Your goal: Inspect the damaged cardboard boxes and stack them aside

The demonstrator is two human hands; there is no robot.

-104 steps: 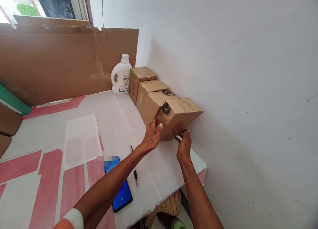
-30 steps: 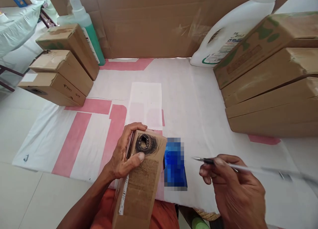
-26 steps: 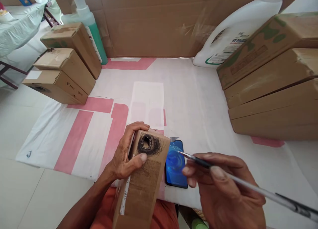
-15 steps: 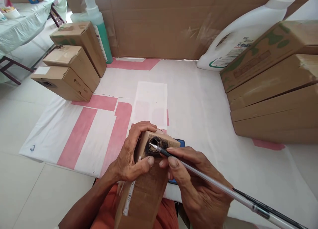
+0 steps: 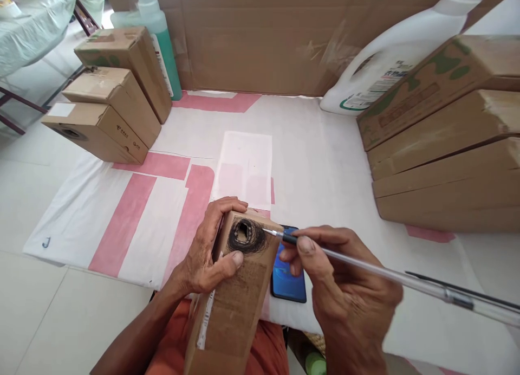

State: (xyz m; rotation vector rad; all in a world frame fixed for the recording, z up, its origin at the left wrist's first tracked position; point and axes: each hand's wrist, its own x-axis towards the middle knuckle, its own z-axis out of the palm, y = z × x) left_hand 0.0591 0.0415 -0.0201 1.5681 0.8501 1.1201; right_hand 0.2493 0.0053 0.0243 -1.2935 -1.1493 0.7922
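Note:
My left hand grips a small cardboard box held upright against my lap at the table's near edge. Its top face carries a dense black scribble around a paler patch. My right hand holds a clear pen, and the tip touches the right edge of the scribble. A blue phone lies on the table just right of the box, partly under my right hand.
Three cardboard boxes stand at the far left with a green bottle behind them. Several larger boxes are stacked at the right beside a white detergent jug. A cardboard sheet stands along the back of the white-and-pink table cover.
I took a box from the right stack to my lap and picked up the pen. The pen tip reached the scribble, then shifted from its centre to its right edge.

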